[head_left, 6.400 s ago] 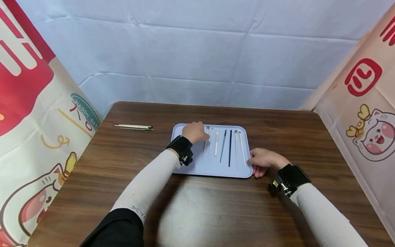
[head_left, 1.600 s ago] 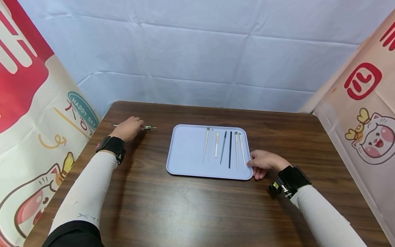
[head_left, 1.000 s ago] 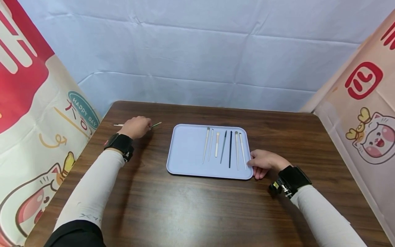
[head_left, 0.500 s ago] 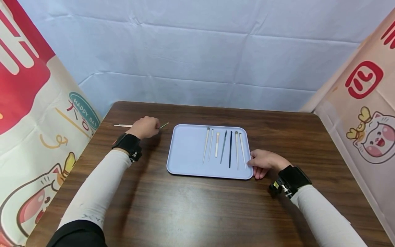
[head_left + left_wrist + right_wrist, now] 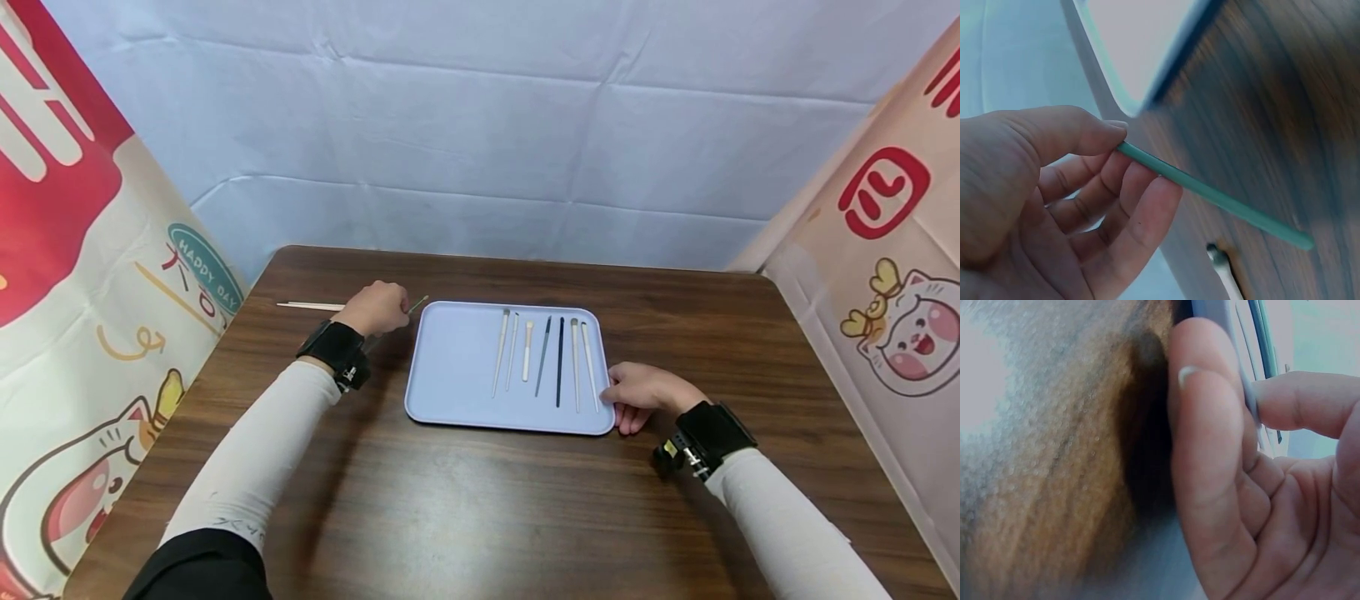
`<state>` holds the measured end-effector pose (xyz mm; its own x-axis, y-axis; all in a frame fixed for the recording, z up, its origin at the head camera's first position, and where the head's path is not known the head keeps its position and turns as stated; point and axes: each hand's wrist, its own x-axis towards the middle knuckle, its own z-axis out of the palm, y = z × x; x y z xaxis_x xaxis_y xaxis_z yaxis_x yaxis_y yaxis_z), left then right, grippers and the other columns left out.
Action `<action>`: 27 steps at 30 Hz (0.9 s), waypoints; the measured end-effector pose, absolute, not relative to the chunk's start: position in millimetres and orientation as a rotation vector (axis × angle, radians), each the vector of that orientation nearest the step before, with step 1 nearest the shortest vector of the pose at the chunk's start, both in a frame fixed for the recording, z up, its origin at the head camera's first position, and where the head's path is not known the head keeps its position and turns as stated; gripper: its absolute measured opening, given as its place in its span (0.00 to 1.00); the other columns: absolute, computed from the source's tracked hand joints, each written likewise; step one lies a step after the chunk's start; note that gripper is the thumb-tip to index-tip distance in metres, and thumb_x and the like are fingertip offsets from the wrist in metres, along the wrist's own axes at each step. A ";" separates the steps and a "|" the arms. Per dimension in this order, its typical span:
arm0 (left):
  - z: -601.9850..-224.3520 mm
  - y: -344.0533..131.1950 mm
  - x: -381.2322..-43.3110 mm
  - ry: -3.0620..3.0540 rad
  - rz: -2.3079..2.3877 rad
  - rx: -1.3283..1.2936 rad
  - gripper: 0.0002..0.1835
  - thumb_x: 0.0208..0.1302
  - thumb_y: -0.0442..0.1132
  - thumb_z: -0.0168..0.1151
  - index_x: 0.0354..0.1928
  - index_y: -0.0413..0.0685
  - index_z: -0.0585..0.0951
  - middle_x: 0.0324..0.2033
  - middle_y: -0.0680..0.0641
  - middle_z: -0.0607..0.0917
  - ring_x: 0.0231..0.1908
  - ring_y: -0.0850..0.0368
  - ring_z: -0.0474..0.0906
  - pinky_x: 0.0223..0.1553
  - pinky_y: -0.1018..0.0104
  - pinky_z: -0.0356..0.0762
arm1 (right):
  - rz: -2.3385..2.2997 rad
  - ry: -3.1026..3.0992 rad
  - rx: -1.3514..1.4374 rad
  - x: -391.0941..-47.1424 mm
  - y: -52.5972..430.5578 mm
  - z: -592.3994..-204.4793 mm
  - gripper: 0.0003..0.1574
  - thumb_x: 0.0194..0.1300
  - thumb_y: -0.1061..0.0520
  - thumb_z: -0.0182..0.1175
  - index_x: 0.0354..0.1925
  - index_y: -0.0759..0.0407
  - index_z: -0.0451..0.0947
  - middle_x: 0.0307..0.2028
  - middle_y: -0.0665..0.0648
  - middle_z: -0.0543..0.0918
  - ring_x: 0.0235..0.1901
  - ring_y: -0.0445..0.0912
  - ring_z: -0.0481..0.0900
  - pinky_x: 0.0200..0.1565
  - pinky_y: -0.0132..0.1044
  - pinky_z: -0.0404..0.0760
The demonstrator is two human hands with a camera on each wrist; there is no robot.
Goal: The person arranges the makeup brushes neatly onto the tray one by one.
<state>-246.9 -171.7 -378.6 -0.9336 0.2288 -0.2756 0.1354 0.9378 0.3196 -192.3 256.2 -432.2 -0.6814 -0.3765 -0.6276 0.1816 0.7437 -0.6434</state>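
My left hand point(image 5: 375, 308) pinches a slim green-handled brush point(image 5: 1222, 201) between thumb and fingers, just left of the tray's far left corner. In the head view, only a short end of that brush shows beyond the fingers. A pale lilac tray point(image 5: 448, 367) lies mid-table. On its right half, several thin brushes stand in a loose row, among them a black one point(image 5: 559, 362) and a dark green one point(image 5: 543, 357). My right hand point(image 5: 648, 390) grips the tray's right edge near the front corner, thumb over the rim and fingers along the outside.
A pale brush point(image 5: 307, 305) lies at the far left of the wooden table point(image 5: 465, 517), partly covered by my left hand. Its dark-tipped head shows in the left wrist view. A light cloth point(image 5: 480, 150) hangs behind the table, with printed cloths at both sides.
My left hand has gone from the tray's brush row to the brushes at far left, picked up the green-handled one and carried it right towards the tray. My right hand stays at the rim.
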 end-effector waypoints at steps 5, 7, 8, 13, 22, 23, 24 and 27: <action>-378.2 -159.3 -246.2 2.762 0.474 0.207 0.09 0.70 0.36 0.59 0.46 0.39 0.82 0.38 0.41 0.84 0.27 0.51 0.82 0.27 0.64 0.78 | -0.897 2.146 -0.139 -192.7 256.0 -432.9 0.05 0.73 0.63 0.50 0.40 0.66 0.71 0.20 0.58 0.83 0.16 0.42 0.82 0.22 0.34 0.82; -379.6 -154.7 -246.6 2.756 0.485 0.187 0.11 0.70 0.36 0.59 0.49 0.39 0.83 0.41 0.40 0.85 0.29 0.51 0.83 0.27 0.64 0.79 | -0.898 2.145 -0.138 -192.6 255.9 -433.0 0.05 0.73 0.63 0.50 0.41 0.66 0.71 0.20 0.58 0.83 0.16 0.42 0.82 0.22 0.34 0.82; -380.3 -152.3 -246.8 2.753 0.490 0.175 0.12 0.70 0.36 0.59 0.50 0.39 0.83 0.42 0.40 0.85 0.29 0.51 0.83 0.27 0.64 0.80 | -0.899 2.145 -0.138 -192.6 255.8 -433.0 0.05 0.73 0.63 0.50 0.41 0.66 0.70 0.20 0.57 0.83 0.16 0.42 0.82 0.22 0.34 0.82; -384.2 -141.6 -249.5 2.752 0.490 0.121 0.11 0.69 0.36 0.58 0.48 0.40 0.84 0.39 0.42 0.85 0.24 0.53 0.82 0.24 0.66 0.79 | -0.897 2.139 -0.138 -193.2 256.0 -433.4 0.05 0.73 0.63 0.50 0.41 0.66 0.71 0.20 0.57 0.83 0.17 0.42 0.82 0.22 0.34 0.82; -385.4 -122.5 -249.2 2.713 0.502 0.075 0.10 0.71 0.33 0.54 0.46 0.38 0.83 0.36 0.41 0.83 0.23 0.54 0.81 0.22 0.68 0.79 | -0.890 2.136 -0.148 -193.9 256.4 -433.2 0.05 0.73 0.62 0.51 0.41 0.66 0.71 0.21 0.57 0.83 0.17 0.42 0.82 0.22 0.34 0.83; -385.9 -120.3 -249.2 2.711 0.503 0.066 0.10 0.71 0.33 0.54 0.46 0.38 0.83 0.36 0.41 0.83 0.23 0.54 0.82 0.23 0.68 0.79 | -0.891 2.135 -0.149 -193.8 256.4 -433.2 0.05 0.73 0.62 0.51 0.41 0.66 0.71 0.21 0.57 0.83 0.17 0.42 0.82 0.22 0.34 0.83; -386.1 -118.2 -249.1 2.710 0.510 0.058 0.10 0.71 0.33 0.55 0.47 0.38 0.83 0.37 0.41 0.83 0.23 0.54 0.81 0.23 0.68 0.79 | -0.891 2.135 -0.149 -193.8 256.4 -433.3 0.05 0.73 0.62 0.50 0.41 0.66 0.71 0.21 0.57 0.83 0.17 0.42 0.82 0.22 0.34 0.83; -387.7 -111.3 -249.4 2.706 0.522 0.033 0.10 0.71 0.33 0.55 0.48 0.37 0.82 0.38 0.41 0.83 0.23 0.54 0.82 0.25 0.68 0.80 | -0.893 2.137 -0.149 -193.4 256.4 -433.6 0.05 0.73 0.63 0.50 0.41 0.66 0.71 0.20 0.57 0.83 0.17 0.42 0.82 0.22 0.34 0.82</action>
<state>-249.4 -111.3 -387.7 -0.9263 0.0940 -0.3650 -0.0483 0.9307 0.3625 -193.4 256.4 -433.6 -0.6745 -0.3811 -0.6323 0.1819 0.7442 -0.6427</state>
